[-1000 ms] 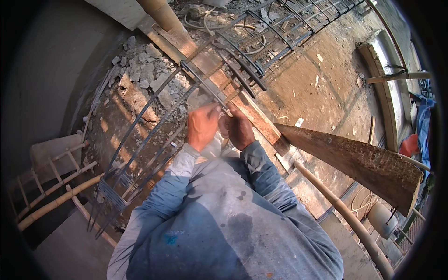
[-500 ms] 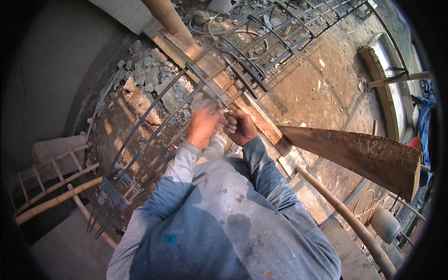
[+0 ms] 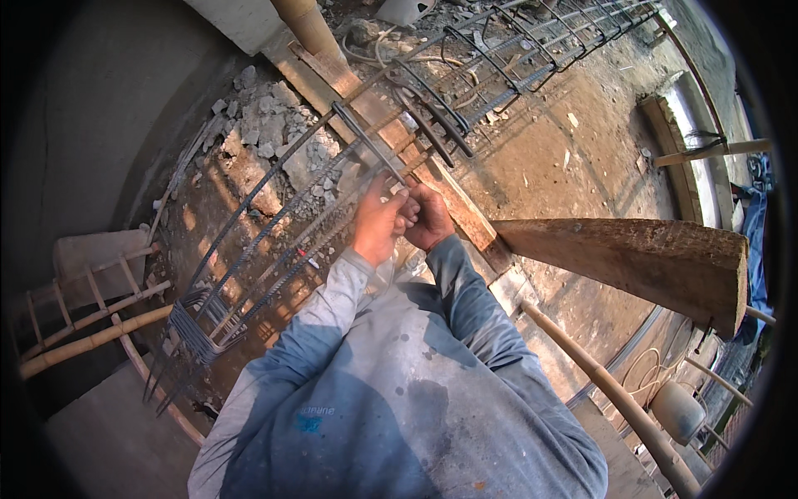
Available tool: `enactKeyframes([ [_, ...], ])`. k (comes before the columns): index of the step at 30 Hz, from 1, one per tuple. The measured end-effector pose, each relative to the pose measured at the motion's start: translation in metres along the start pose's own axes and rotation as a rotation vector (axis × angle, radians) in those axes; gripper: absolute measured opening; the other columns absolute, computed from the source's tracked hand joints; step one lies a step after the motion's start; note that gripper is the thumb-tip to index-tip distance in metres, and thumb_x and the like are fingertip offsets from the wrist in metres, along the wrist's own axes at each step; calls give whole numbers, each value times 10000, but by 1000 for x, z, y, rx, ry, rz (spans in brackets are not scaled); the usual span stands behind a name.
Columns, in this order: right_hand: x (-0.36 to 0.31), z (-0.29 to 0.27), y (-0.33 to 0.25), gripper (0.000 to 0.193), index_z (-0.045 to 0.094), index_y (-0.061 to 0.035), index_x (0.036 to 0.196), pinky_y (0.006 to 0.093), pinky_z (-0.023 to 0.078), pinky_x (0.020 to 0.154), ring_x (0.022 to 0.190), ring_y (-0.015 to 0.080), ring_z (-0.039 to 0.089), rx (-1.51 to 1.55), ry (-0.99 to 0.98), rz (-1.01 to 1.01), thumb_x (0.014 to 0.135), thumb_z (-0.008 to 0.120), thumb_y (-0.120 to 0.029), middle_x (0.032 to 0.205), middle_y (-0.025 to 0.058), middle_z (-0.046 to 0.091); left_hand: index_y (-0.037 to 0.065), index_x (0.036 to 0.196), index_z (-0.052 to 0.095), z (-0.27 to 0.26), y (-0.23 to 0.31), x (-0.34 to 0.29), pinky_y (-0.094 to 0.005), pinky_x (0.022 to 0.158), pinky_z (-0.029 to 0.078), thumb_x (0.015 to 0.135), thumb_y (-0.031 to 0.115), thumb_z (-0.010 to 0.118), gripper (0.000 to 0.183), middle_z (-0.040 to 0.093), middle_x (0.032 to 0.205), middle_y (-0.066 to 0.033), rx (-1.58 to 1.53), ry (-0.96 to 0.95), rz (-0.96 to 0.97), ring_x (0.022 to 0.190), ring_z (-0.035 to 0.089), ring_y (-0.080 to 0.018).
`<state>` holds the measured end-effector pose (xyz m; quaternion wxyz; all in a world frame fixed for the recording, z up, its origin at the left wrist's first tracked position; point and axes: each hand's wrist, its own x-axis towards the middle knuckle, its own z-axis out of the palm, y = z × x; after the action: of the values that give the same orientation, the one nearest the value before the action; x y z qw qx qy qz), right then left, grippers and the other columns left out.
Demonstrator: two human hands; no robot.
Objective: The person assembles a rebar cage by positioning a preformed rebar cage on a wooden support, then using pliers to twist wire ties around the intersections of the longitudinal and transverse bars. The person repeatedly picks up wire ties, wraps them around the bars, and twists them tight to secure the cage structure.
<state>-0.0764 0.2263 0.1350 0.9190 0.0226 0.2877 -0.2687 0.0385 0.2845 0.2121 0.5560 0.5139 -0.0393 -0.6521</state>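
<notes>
My left hand (image 3: 378, 223) and my right hand (image 3: 428, 218) meet at the near end of a bent steel stirrup (image 3: 366, 137) on a rebar cage (image 3: 287, 224). The fingers of both hands are curled and pinched close together. Whatever lies between them is too small or hidden to make out. Just beyond my right hand, a pair of dark long-handled pincers (image 3: 431, 118) rests across the cage bars. At the cage's lower left end, several stirrups (image 3: 198, 337) are bunched together.
A wooden plank (image 3: 453, 200) runs beneath the cage, and a thick board (image 3: 623, 254) juts out to the right. Broken concrete rubble (image 3: 278, 133) lies left of the bars. Bamboo poles (image 3: 615, 399) and a bamboo ladder (image 3: 91, 291) flank me.
My left hand, blurred before, has moved slightly right and now shows sharply against my right hand. The view has shifted slightly. The pincers still lie on the bars.
</notes>
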Motion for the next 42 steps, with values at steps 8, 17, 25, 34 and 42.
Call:
enactKeyframes([
  [8,-17,17,8,461,418,-89,1483,275,480,544,626,155,607,-59,-34,-87,1048,517,-204,736,14,525,180,1672,261,-16,0,7,-243,492,484,1035,74,646,752,639,763,-80,-103,-74,-36,569,584,-116],
  [17,-43,62,1,310,778,-78,1175,432,562,716,768,309,733,-1584,427,-728,984,575,-213,849,150,749,246,1559,462,-13,-18,16,-213,452,348,1000,12,616,625,606,854,-11,-19,62,13,594,489,-62],
  [25,-7,85,-17,217,750,-106,1024,496,563,752,880,402,717,-2067,367,-897,858,732,-244,985,160,736,272,1578,441,-12,-17,11,-226,444,327,983,-53,469,678,596,850,20,75,66,24,568,444,-62],
  [34,29,116,-57,555,642,-280,1425,550,430,1149,1414,436,521,-2634,-253,-668,875,701,-238,1566,237,502,225,1505,493,-13,-21,13,-279,477,389,892,-88,421,692,616,935,-16,-25,73,-5,601,500,-101],
  [42,52,131,-44,524,613,-280,1465,542,346,1175,1487,439,394,-2981,-391,-593,943,654,-293,1616,281,374,133,1380,605,-22,-24,21,-234,490,380,1034,60,599,354,618,900,25,-16,17,49,663,532,-72],
])
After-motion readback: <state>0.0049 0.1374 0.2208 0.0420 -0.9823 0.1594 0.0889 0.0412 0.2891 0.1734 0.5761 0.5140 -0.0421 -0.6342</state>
